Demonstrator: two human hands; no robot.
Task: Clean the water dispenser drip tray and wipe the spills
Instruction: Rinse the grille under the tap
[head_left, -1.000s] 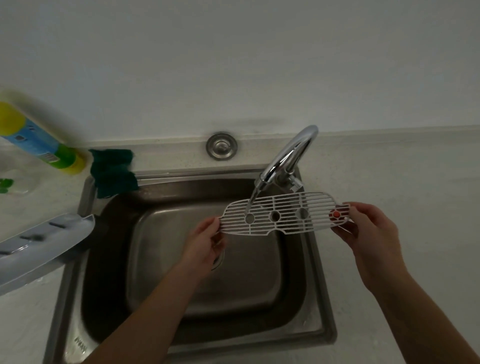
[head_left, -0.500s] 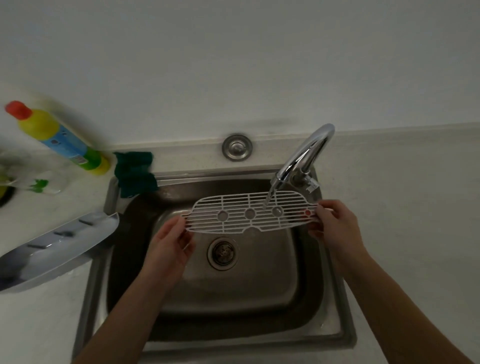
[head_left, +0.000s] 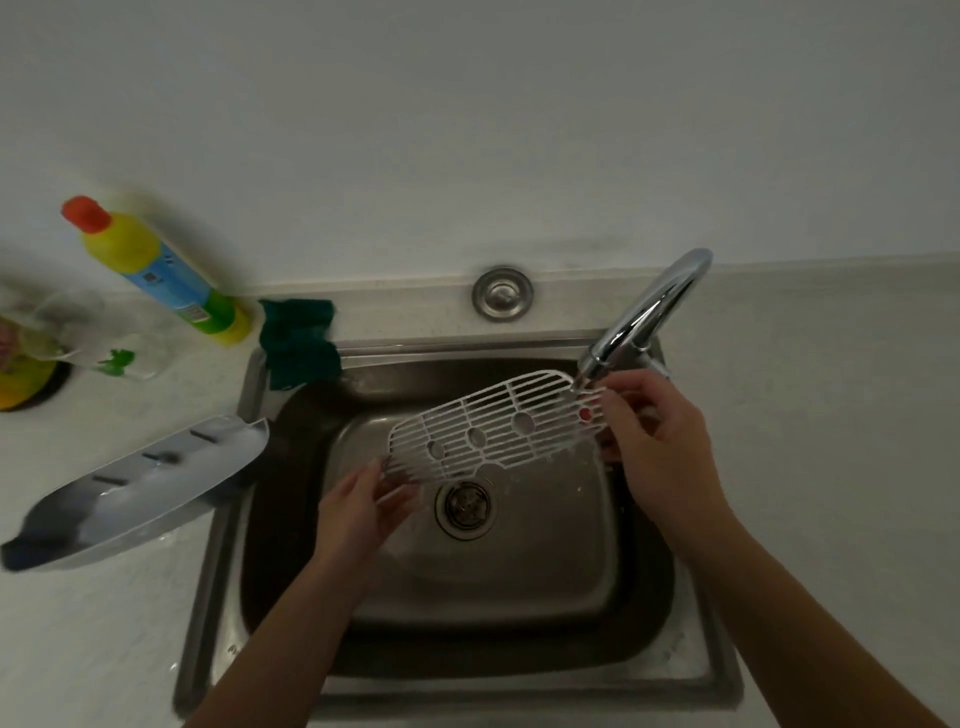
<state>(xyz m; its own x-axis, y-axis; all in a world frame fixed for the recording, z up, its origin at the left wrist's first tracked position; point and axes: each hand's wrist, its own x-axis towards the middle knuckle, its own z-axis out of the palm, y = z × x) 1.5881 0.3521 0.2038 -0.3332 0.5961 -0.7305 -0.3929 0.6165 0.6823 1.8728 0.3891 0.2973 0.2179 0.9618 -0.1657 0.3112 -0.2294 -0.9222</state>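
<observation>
I hold a white slotted drip tray grille (head_left: 498, 426) over the steel sink (head_left: 691, 670), tilted with its right end higher. It has three round holes and a small red float near its right end. My right hand (head_left: 660, 447) grips that right end just below the tap spout (head_left: 649, 317); water runs onto the grille there. My left hand (head_left: 363, 504) supports the lower left end with its fingers under the edge. The grey drip tray base (head_left: 140, 488) lies on the counter left of the sink, overhanging the rim.
A yellow detergent bottle (head_left: 156, 270) with a red cap leans at the back left. A dark green cloth (head_left: 298, 343) hangs over the sink's back left corner. A clear plastic bag (head_left: 88, 332) and a yellow dish (head_left: 21, 384) sit at the far left. The drain (head_left: 465, 504) is below the grille.
The grille has gone from level to tilted, left end lower, and its right end is now under the spout with water on it. The view has shifted left and down.
</observation>
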